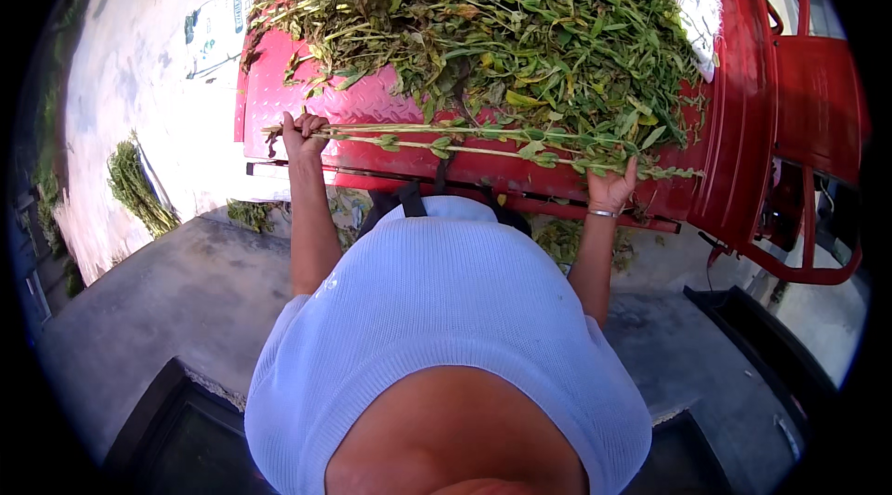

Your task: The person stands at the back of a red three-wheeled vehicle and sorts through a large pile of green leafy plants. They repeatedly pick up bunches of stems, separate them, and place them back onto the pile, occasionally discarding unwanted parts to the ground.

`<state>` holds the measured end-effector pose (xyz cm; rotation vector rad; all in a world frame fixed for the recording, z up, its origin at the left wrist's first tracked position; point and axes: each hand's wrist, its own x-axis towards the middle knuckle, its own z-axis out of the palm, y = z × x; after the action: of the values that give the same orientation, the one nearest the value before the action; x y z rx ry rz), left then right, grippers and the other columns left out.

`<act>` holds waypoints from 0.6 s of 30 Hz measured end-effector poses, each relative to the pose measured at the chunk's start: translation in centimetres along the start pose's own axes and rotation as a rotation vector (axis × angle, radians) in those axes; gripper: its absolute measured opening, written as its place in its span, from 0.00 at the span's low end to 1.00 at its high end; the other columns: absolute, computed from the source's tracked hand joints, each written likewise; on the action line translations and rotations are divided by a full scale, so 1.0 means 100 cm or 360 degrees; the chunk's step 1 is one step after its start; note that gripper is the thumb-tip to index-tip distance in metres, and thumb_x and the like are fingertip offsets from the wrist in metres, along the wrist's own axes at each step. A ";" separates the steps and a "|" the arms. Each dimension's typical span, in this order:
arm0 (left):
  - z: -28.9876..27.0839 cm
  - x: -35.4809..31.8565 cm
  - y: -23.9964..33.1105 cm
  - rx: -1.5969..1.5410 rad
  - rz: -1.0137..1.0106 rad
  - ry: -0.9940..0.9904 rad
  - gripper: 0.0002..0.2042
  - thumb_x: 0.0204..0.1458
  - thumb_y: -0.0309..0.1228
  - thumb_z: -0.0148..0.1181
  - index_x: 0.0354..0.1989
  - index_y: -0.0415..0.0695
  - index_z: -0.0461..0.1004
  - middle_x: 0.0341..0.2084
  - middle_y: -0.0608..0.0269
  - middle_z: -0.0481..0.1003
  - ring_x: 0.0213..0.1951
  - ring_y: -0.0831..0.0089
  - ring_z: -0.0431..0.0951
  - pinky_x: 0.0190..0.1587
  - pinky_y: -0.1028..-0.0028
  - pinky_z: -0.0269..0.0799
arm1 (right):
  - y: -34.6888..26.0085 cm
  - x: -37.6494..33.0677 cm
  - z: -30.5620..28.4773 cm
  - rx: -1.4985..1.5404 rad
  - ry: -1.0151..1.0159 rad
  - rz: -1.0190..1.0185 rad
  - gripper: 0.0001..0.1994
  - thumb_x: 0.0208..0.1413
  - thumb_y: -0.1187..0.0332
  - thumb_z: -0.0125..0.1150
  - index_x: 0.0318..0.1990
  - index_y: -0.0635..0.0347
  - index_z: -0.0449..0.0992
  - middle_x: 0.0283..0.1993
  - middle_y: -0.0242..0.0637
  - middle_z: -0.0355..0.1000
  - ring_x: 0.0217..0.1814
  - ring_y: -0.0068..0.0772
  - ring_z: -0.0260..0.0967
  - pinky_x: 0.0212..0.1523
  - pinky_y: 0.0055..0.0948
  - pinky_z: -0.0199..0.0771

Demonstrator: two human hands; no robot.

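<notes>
A few long, thin green plant stalks [483,133] with pods or small leaves along them stretch level in front of me, above the near edge of a red metal truck bed [372,103]. My left hand [304,134] is closed around their bare, pale ends at the left. Near the leafy tips at the right, my right hand [610,188] holds the same stalks; some of its fingers are hidden behind them. Just beyond lies a big heap of cut, leafy stalks [520,26], green with yellow and brown leaves, on the bed.
At the right rise the truck's red rails and front part [818,86]. A white sack [701,16] sits beside the heap. On the ground to the left lie a bundle of stalks [139,188] and a flat printed sack [221,28]. Loose leaves [251,214] are scattered below the bed.
</notes>
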<state>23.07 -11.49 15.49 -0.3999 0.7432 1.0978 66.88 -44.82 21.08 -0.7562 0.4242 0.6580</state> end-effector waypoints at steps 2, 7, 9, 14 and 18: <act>-0.025 0.031 -0.006 0.0168 0.0089 0.0226 0.24 0.56 0.50 0.44 0.12 0.48 0.57 0.09 0.72 0.56 0.10 0.79 0.53 0.19 0.76 0.56 | 0.029 0.021 -0.070 0.0159 -0.0058 0.0206 0.15 0.53 0.60 0.56 0.42 0.60 0.70 0.44 0.37 0.69 0.49 0.38 0.64 0.57 0.51 0.57; -0.066 0.073 0.020 0.0527 0.0264 0.0550 0.22 0.58 0.49 0.43 0.14 0.49 0.58 0.09 0.70 0.58 0.12 0.77 0.57 0.19 0.74 0.59 | 0.087 0.049 -0.125 -0.0188 0.0677 0.0449 0.13 0.52 0.57 0.57 0.39 0.54 0.73 0.43 0.35 0.71 0.45 0.35 0.67 0.48 0.43 0.67; -0.069 0.082 0.035 0.0678 0.0286 0.0478 0.21 0.58 0.47 0.43 0.17 0.49 0.59 0.10 0.70 0.60 0.13 0.76 0.59 0.19 0.73 0.60 | 0.099 0.057 -0.126 -0.0421 0.0744 0.0616 0.16 0.51 0.54 0.58 0.43 0.53 0.71 0.46 0.36 0.69 0.49 0.36 0.66 0.46 0.41 0.68; -0.033 0.080 0.023 0.1212 0.0248 0.0687 0.10 0.52 0.40 0.56 0.31 0.46 0.69 0.23 0.66 0.69 0.29 0.72 0.70 0.36 0.58 0.69 | 0.116 0.048 -0.119 -0.1367 0.0660 0.0845 0.30 0.49 0.52 0.61 0.56 0.55 0.59 0.48 0.45 0.68 0.48 0.40 0.68 0.36 0.35 0.73; -0.076 0.100 0.017 0.2134 0.0534 0.1372 0.23 0.41 0.39 0.66 0.42 0.38 0.69 0.33 0.55 0.72 0.40 0.65 0.72 0.36 0.56 0.70 | 0.102 0.045 -0.107 -0.2419 0.0485 0.0894 0.20 0.49 0.59 0.62 0.45 0.61 0.69 0.32 0.44 0.73 0.26 0.36 0.73 0.19 0.32 0.71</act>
<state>21.43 -9.09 3.16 0.4760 2.1498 0.4654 61.94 -45.46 6.48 -2.2405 0.3609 1.4136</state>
